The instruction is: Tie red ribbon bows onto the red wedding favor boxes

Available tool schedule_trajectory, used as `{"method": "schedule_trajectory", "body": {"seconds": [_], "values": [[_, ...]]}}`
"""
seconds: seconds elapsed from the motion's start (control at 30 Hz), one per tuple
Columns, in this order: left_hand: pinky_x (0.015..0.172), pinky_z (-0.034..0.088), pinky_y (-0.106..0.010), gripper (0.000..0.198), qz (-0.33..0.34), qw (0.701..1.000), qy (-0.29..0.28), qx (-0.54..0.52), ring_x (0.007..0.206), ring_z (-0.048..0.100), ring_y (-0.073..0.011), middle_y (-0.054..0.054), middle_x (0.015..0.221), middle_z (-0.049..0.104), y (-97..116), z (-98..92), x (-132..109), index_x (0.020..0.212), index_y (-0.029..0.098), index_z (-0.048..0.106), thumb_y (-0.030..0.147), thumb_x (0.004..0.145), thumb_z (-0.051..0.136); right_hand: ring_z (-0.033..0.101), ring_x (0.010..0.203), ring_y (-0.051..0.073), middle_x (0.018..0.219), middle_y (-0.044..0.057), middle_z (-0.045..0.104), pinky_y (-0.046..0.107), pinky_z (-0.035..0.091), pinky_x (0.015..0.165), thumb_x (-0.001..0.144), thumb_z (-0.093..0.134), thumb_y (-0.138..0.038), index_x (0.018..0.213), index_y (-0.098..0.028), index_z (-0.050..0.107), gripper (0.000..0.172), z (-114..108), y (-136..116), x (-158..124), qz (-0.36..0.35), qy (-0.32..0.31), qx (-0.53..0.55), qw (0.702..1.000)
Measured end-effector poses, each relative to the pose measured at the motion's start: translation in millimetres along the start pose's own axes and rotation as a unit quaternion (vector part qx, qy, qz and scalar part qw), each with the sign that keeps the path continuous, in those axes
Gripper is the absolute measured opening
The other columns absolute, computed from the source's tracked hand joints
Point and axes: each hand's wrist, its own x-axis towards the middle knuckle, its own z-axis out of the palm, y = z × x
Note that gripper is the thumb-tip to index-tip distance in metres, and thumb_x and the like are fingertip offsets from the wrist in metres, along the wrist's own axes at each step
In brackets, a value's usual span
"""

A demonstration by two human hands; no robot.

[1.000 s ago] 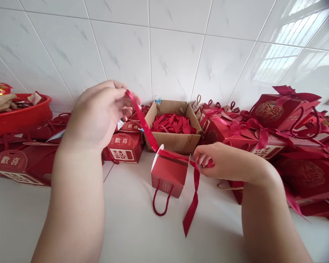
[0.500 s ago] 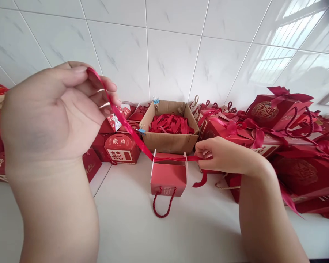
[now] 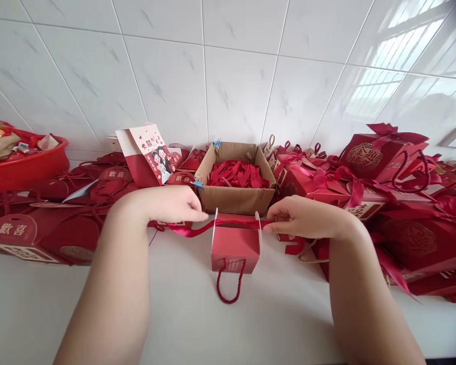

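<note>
A small red gift box [image 3: 235, 246] stands on the white surface between my hands, its twisted rope handle hanging toward me. A red satin ribbon [image 3: 186, 231] lies across the top of the box between two raised pale side flaps. On the right, my right hand [image 3: 294, 217] pinches the ribbon close to the flap, and a loose tail hangs below it. On the left, my left hand [image 3: 171, 207] is bent down with curled fingers at the ribbon, beside the left flap. The ribbon sags slack under this hand; its exact grip is partly hidden.
Behind the gift box stands a cardboard box [image 3: 235, 197] of red ribbons with blue binder clips. Bow-tied red boxes [image 3: 406, 235] are piled on the right. More red boxes [image 3: 74, 230] and a red basin [image 3: 34, 172] are on the left, against the tiled wall [image 3: 235, 91].
My left hand has come down and right from its raised position, and the ribbon has gone from taut to slack on that side. My right hand stays by the box with the ribbon.
</note>
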Motion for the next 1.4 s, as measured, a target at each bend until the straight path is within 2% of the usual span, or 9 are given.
{"method": "schedule_trajectory", "body": {"seconds": [0.07, 0.13, 0.33, 0.57, 0.87, 1.0, 1.13, 1.27, 1.4], "values": [[0.043, 0.02, -0.028, 0.033, -0.004, 0.997, -0.076, 0.009, 0.042, 0.027, -0.0099, 0.001, 0.049, 0.04, 2, 1.3, 9, 0.05, 0.019, 0.051, 0.042, 0.072, 0.059, 0.057, 0.056, 0.015, 0.066, 0.004, 0.064, 0.025, 0.038, 0.05, 0.08, 0.061, -0.039, 0.074, -0.019, 0.066, 0.021, 0, 1, 1, -0.007, -0.004, -0.011, 1.0], [0.043, 0.021, -0.028, 0.031, 0.004, 0.994, -0.103, 0.019, 0.044, 0.03, -0.0108, 0.0, 0.052, 0.044, 4, 2.6, 12, 0.051, 0.019, 0.053, 0.041, 0.072, 0.058, 0.055, 0.053, 0.014, 0.064, 0.002, 0.064, 0.024, 0.037, 0.049, 0.079, 0.06, -0.035, 0.072, -0.02, 0.064, 0.017, 0, 1, 2, -0.01, 0.003, -0.019, 1.0], [0.043, 0.026, -0.026, 0.023, -0.01, 0.996, -0.07, 0.05, 0.047, 0.039, -0.0132, 0.001, 0.057, 0.05, 3, 5.8, 19, 0.073, 0.023, 0.063, 0.045, 0.066, 0.063, 0.053, 0.05, 0.013, 0.063, 0.0, 0.062, 0.024, 0.034, 0.045, 0.075, 0.06, -0.027, 0.067, -0.02, 0.056, 0.012, 3, 4, 6, 0.026, 0.01, -0.046, 0.999], [0.048, 0.029, -0.027, 0.028, -0.039, 0.993, -0.08, 0.072, 0.045, 0.037, -0.0123, -0.001, 0.054, 0.052, -4, 7.8, 34, 0.053, 0.019, 0.057, 0.043, 0.066, 0.062, 0.049, 0.048, 0.013, 0.058, 0.0, 0.058, 0.025, 0.034, 0.044, 0.071, 0.066, -0.026, 0.06, -0.019, 0.055, 0.017, 6, 2, 15, 0.048, -0.007, -0.06, 0.997], [0.06, 0.04, -0.029, 0.025, -0.036, 0.989, -0.115, 0.079, 0.062, 0.054, -0.0192, -0.008, 0.075, 0.069, -3, 21.4, 54, 0.066, 0.017, 0.071, 0.041, 0.059, 0.067, 0.048, 0.044, 0.012, 0.054, 0.0, 0.055, 0.026, 0.032, 0.044, 0.072, 0.065, -0.023, 0.061, -0.019, 0.053, 0.017, 14, -2, 26, 0.043, -0.033, -0.07, 0.996], [0.059, 0.04, -0.029, 0.025, -0.031, 0.988, -0.127, 0.081, 0.064, 0.056, -0.0202, -0.009, 0.074, 0.069, -3, 23.7, 59, 0.069, 0.016, 0.072, 0.038, 0.058, 0.066, 0.05, 0.046, 0.013, 0.055, 0.0, 0.056, 0.026, 0.034, 0.046, 0.071, 0.066, -0.025, 0.062, -0.019, 0.053, 0.017, 16, -1, 32, 0.036, -0.043, -0.07, 0.996], [0.057, 0.036, -0.026, 0.023, -0.018, 0.989, -0.124, 0.077, 0.062, 0.053, -0.017, -0.004, 0.071, 0.066, -4, 20.2, 54, 0.066, 0.017, 0.069, 0.039, 0.059, 0.067, 0.05, 0.048, 0.014, 0.056, 0.0, 0.057, 0.027, 0.035, 0.048, 0.073, 0.064, -0.026, 0.059, -0.019, 0.053, 0.019, 15, -1, 31, 0.037, -0.044, -0.077, 0.995], [0.05, 0.029, -0.025, 0.023, -0.038, 0.994, -0.072, 0.072, 0.054, 0.043, -0.0133, 0.0, 0.063, 0.057, -10, 8.7, 37, 0.065, 0.019, 0.06, 0.041, 0.062, 0.065, 0.048, 0.046, 0.013, 0.058, 0.002, 0.058, 0.027, 0.034, 0.045, 0.081, 0.055, -0.032, 0.056, -0.018, 0.052, 0.029, 9, -1, 19, 0.054, -0.042, -0.081, 0.994], [0.047, 0.027, -0.024, 0.027, -0.082, 0.995, -0.021, 0.056, 0.05, 0.041, -0.0131, 0.0, 0.061, 0.054, -14, -3.3, 10, 0.068, 0.02, 0.057, 0.046, 0.067, 0.062, 0.04, 0.047, 0.01, 0.057, -0.001, 0.05, 0.025, 0.029, 0.044, 0.088, 0.048, -0.048, 0.058, -0.018, 0.046, 0.042, -2, 2, 0, 0.022, 0.044, -0.051, 0.997]]}}
